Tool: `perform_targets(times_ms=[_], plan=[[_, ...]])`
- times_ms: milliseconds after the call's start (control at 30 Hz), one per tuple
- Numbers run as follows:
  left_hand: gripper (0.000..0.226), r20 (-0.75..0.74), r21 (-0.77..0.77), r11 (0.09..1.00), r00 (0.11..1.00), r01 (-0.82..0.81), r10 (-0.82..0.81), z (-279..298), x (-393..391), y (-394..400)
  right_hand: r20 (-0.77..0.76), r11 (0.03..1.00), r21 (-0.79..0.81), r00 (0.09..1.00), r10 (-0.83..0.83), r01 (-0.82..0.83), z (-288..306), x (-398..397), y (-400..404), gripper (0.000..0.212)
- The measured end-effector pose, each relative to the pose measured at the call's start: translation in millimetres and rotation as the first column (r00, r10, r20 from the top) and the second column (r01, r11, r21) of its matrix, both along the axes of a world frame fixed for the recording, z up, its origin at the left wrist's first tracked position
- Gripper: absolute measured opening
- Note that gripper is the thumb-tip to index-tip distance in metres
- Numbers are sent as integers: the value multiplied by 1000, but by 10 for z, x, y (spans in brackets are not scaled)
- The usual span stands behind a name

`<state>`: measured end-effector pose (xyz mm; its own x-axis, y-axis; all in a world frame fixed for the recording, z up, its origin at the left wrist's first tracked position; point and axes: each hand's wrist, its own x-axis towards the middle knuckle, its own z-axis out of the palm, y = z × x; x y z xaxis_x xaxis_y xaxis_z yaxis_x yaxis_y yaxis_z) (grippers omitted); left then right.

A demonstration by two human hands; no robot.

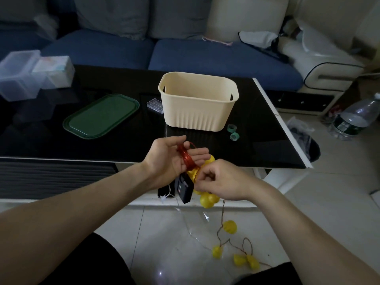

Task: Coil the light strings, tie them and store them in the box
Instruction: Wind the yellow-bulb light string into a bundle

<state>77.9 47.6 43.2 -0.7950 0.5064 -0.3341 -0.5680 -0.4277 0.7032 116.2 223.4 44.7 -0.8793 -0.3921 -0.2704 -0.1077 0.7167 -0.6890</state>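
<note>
The person's left hand lay palm up with its fingers nearly straight, and several turns of red-copper wire from the light string were looped around it. The right hand had its grip curled tight, pinching the wire just beside those loops, with yellow bulbs bunched under it and a black battery pack hanging below the left palm. The coiling looked well begun but not finished: a tail of wire with more yellow bulbs trailed over the floor between the knees. No tie was on the coil, and the green ties lay on the tabletop, just right of the box. The cream box stood open on the far side of the hands, its inside hidden from view, so nothing could be judged stored. The hands worked just off the tabletop's near edge, near its right corner. Open room lay between them and the box; a green lid sat well to the left
</note>
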Motion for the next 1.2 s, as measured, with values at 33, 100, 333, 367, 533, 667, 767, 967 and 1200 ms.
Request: perform_targets(times_ms=[33, 100, 333, 367, 533, 667, 767, 967, 1200], plan=[[23, -26, -21, 1000, 1000, 11, -12, -6, 7, 24, -8, 1000, 15, 1000, 7, -7, 2, 7, -20, 13], [25, -78, -110, 994, 996, 24, -33, -20, 38, 95, -33, 1000, 0, 999, 5, -5, 26, 15, -31, 16], [33, -245, -427, 904, 958, 29, -146, -190, 169, 265, 0, 976, -177, 992, -130, 128, 105, -16, 118, 9], [33, -271, -465, 884, 941, 54, -200, -183, 178, 259, -27, 978, -157, 989, -146, 140, 90, -28, 149, 9], [31, -304, -600, 795, 893, 92, -333, -203, 208, 270, -137, 962, -153, 959, -247, 225, 4, -77, 274, 21], [31, -211, -603, 769, 887, 212, -410, -200, 223, 266, -133, 962, -232, 974, -181, 147, -7, -83, 297, 27], [38, -176, -645, 711, 851, 280, -495, -212, 227, 215, -77, 961, -258, 989, -122, 99, -12, -89, 318, 30], [43, -155, -653, 654, 778, 382, -609, -229, 252, 140, 78, 981, -192, 997, -10, 25, -44, -99, 314, 31], [43, -93, -600, 697, 831, 392, -548, -215, 232, 147, 48, 984, -177, 999, -24, 32, -66, -96, 245, 34]])
